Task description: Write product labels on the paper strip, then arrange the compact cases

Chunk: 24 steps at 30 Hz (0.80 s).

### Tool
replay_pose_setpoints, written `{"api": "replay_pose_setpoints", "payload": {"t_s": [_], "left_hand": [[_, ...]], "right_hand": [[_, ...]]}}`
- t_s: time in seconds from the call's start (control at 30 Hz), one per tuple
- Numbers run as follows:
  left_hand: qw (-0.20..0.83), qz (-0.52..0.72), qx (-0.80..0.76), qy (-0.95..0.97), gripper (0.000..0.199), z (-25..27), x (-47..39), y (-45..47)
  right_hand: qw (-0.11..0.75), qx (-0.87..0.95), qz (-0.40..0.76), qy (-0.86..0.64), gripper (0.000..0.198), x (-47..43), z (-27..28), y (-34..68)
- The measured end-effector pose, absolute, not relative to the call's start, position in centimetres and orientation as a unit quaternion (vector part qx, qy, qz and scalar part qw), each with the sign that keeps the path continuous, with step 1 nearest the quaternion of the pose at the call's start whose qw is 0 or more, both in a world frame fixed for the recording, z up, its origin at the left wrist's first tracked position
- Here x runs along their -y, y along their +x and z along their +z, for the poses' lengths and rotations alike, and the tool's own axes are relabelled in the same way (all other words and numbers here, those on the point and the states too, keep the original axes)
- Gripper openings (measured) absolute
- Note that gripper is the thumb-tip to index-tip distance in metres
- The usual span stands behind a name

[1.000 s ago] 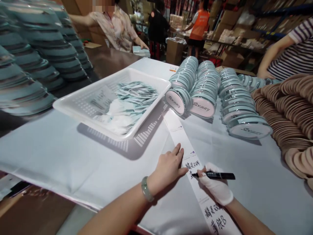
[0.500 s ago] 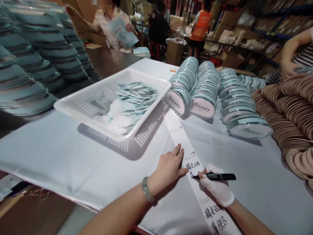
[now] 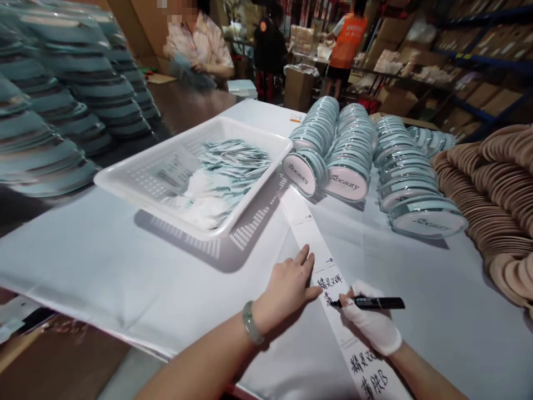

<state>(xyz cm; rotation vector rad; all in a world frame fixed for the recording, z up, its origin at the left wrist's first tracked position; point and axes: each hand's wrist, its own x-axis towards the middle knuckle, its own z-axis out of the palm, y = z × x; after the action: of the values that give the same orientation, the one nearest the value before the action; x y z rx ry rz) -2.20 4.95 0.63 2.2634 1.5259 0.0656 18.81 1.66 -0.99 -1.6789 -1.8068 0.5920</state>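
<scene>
A long white label strip [image 3: 315, 244] runs diagonally over the white-covered table, with black handwritten characters on two of its sections. My left hand [image 3: 287, 279], bare with a green bangle at the wrist, lies flat with fingers spread on the strip's left edge. In my right hand [image 3: 370, 321], which wears a white glove that leaves some fingertips bare, is a black marker pen [image 3: 385, 303]. The pen's tip touches the strip at a partly written character, just right of my left thumb.
A white perforated basket [image 3: 158, 208] holds many small packets. Behind the strip stand rows of round "beauty" packs [image 3: 345, 179]. Beige pads [image 3: 495, 211] are stacked at the right, and tall stacks of blue-green packs [image 3: 79, 83] at the left. Several people work in the background.
The pen has added a little to the character on the strip. My left hand stays in place. In the background, a person has lowered a blue sheet, and the striped sleeve at right has left view.
</scene>
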Motion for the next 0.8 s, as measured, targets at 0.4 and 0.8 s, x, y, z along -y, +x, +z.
{"api": "replay_pose_setpoints", "payload": {"t_s": [0.4,0.8], "left_hand": [[0.21,0.024,-0.548,0.809,0.068,0.5,-4.9,-2.2],[0.206,0.031,-0.545,0.812,0.068,0.3,-5.0,-2.2]], "right_hand": [[0.303,0.679,0.238,-0.624,0.041,-1.5,-1.0,18.9],[0.398,0.532,0.367,-0.651,0.054,-1.9,-0.5,18.5]]}}
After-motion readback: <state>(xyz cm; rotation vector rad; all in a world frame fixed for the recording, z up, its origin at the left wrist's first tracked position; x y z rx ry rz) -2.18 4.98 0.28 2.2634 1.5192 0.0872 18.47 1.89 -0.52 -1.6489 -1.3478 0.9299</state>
